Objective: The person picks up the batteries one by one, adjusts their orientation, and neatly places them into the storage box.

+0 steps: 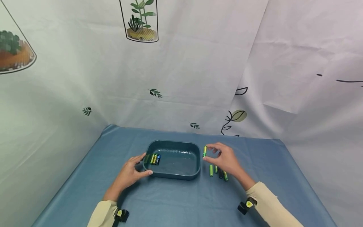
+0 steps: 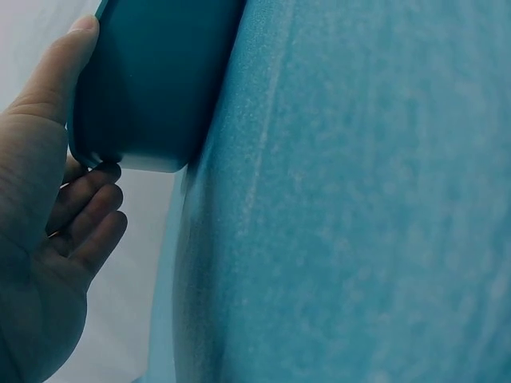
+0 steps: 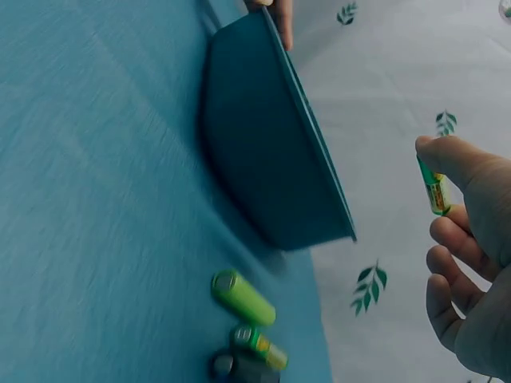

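Note:
A dark teal rectangular dish [image 1: 175, 175] sits on the table. My left hand [image 1: 129, 173] holds its left end, thumb on the near rim and fingers along the left side; the left wrist view shows the thumb [image 2: 60, 68] against the dish wall. Inside, at the left end, several batteries [image 1: 155, 159] lie side by side, yellow-green and blue-black. Just past the dish's right rim, my right hand [image 1: 224, 157] pinches a green and yellow battery [image 3: 436, 190] by its ends between thumb and fingertips, raised above the table. Below that hand lie several loose batteries, including a plain green one [image 1: 211, 170].
A blue cloth [image 1: 175, 205] covers the table. Beside the green battery lie a black one [image 1: 220, 173] and another green one [image 1: 225, 176]. White fabric with printed plants [image 1: 198, 78] hangs behind the table and at its sides.

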Available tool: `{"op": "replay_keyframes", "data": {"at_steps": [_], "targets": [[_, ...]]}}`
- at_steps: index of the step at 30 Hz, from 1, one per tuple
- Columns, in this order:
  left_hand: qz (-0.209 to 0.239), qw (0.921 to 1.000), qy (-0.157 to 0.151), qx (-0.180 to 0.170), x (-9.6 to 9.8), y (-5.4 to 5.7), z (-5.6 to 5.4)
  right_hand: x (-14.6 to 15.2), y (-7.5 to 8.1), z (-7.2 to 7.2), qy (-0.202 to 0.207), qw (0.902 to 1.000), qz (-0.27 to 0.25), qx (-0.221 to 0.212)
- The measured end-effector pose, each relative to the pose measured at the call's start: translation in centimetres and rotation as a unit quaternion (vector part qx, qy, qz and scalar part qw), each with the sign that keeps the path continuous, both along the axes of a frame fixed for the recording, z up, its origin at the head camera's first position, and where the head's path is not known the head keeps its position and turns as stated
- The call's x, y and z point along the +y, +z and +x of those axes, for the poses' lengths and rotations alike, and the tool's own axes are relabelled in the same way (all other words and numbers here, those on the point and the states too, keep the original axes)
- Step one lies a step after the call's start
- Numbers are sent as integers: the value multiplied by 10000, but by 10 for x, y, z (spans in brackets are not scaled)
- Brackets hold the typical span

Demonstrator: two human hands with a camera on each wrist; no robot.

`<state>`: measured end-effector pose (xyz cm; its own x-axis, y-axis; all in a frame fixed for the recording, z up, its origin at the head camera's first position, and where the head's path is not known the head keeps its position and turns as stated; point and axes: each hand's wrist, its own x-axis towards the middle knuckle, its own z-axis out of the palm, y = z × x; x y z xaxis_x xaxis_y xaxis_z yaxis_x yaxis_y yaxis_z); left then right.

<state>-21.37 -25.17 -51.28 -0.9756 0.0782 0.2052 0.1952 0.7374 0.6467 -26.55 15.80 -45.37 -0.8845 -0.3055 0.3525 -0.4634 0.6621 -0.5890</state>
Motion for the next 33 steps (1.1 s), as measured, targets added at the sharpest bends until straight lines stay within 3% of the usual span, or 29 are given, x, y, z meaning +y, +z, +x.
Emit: {"op": "replay_keyframes", "data": {"at_steps": [15,23,33], "targets": [[-7,10000,9,-39,0,-1,-1,-57,8,-24,420,9984,-105,-370],[-25,10000,27,-25,0,-3,-2,-83,1,-37,717,9966,-1,-398],[-10,10000,25,-11,-1,-3,-2,-111,-8,-43,1033,9926,-55,-635]]}}
